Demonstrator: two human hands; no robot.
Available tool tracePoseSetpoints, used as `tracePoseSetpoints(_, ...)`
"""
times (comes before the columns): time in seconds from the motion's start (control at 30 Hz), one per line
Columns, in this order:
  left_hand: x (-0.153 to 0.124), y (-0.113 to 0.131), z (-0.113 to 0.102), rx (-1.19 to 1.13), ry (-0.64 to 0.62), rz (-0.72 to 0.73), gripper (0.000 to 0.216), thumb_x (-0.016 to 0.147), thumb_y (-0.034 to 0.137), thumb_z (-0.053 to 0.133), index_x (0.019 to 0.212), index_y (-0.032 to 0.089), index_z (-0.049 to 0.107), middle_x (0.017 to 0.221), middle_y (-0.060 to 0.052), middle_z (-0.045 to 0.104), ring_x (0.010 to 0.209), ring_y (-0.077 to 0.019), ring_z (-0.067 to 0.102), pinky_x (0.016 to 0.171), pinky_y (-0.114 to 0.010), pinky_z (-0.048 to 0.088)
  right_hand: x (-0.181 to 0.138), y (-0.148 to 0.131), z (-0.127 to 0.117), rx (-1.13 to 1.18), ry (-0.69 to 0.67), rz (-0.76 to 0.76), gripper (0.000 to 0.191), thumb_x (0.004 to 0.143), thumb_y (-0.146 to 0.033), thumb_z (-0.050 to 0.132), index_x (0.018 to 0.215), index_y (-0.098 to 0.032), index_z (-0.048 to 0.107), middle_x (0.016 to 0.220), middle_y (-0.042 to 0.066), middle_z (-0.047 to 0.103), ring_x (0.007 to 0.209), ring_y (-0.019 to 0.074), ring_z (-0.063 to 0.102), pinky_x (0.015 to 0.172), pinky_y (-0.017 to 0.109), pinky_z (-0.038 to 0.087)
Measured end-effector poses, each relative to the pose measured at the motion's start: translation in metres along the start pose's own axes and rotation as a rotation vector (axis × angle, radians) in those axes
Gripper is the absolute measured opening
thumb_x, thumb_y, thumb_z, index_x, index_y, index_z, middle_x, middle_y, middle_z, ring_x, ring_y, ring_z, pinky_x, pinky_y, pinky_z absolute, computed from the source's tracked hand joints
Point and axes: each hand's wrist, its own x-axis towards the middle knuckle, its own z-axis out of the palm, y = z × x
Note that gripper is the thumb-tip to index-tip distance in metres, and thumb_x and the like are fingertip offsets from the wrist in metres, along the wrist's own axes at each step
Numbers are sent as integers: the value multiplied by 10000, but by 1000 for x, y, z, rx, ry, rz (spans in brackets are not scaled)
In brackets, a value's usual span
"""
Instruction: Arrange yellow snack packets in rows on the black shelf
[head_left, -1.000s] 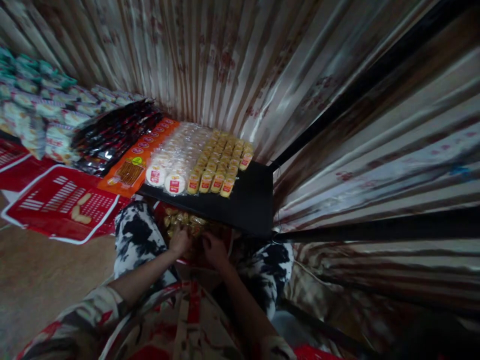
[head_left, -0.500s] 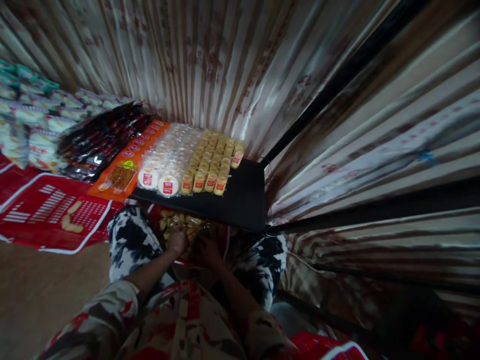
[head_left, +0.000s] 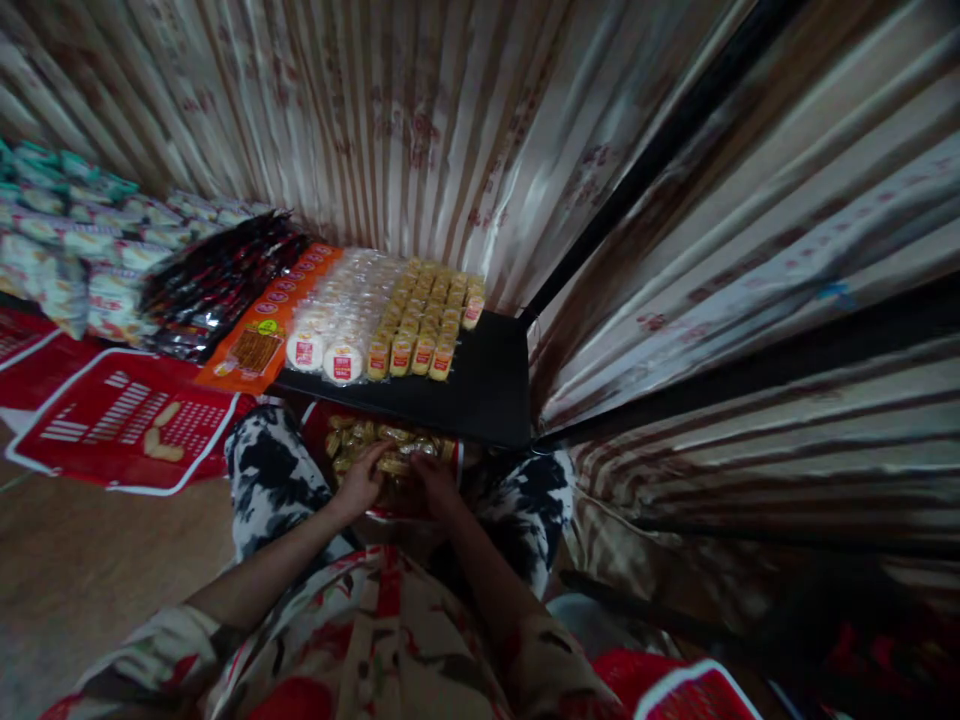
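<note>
Through the head camera, my only view, I see the left hand [head_left: 363,482] and the right hand [head_left: 436,482] side by side, apart, over the yellow wrapped packets [head_left: 360,434] in a red container [head_left: 403,503] between the knees, just below the edge of a black tabletop [head_left: 480,400]. The left fingers reach forward across the packets; the right ones look bent at their edge. In this dim light I cannot tell whether either hand pinches a packet. On the tabletop stand rows of small yellow packs [head_left: 424,318], beside round white packs [head_left: 343,364] and an orange pack [head_left: 244,345]. I judge the step in hand to be sorting or gathering loose packets; the next move calls for a light fingertip grip that avoids snagging neighbouring wrappers.
</note>
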Motion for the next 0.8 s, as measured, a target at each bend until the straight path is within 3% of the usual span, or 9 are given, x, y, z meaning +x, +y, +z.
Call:
tracePoseSetpoints(0.1, -4, 2, 1, -178, 85, -133, 592, 666, 8, 423, 1237, 142, 501, 1253, -98, 552, 1197, -192, 489, 1045, -370, 365, -10, -13, -3, 120, -12, 6, 432, 548, -424, 723, 903, -186, 661, 873, 24, 688, 784, 177, 622, 698, 294, 497)
tracePoseSetpoints(0.2, -8, 5, 2, -277, 70, -162, 555, 691, 35, 427, 1237, 116, 485, 1227, -114, 572, 1133, -186, 544, 997, -349, 414, -19, -24, -6, 195, -54, -3, 422, 548, -346, 719, 939, -199, 654, 840, 9, 686, 744, 159, 620, 669, 270, 489)
tracePoseSetpoints(0.57, -29, 23, 4, -147, 127, 12, 499, 698, 71, 454, 1175, 176, 556, 1194, -73, 582, 1110, -184, 532, 1004, -371, 396, -35, -40, -6, 187, -110, -36, 419, 545, -284, 748, 942, -195, 646, 854, 10, 656, 709, 109, 599, 579, 192, 457)
tracePoseSetpoints(0.8, -38, 29, -2, -74, 164, 126, 459, 666, 61, 475, 1084, 198, 605, 1186, -50, 571, 1163, -179, 487, 1036, -349, 364, -41, -30, -4, 318, -66, 134, 237, 660, -296, 689, 853, -174, 627, 798, 25, 672, 557, 93, 599, 445, 164, 416)
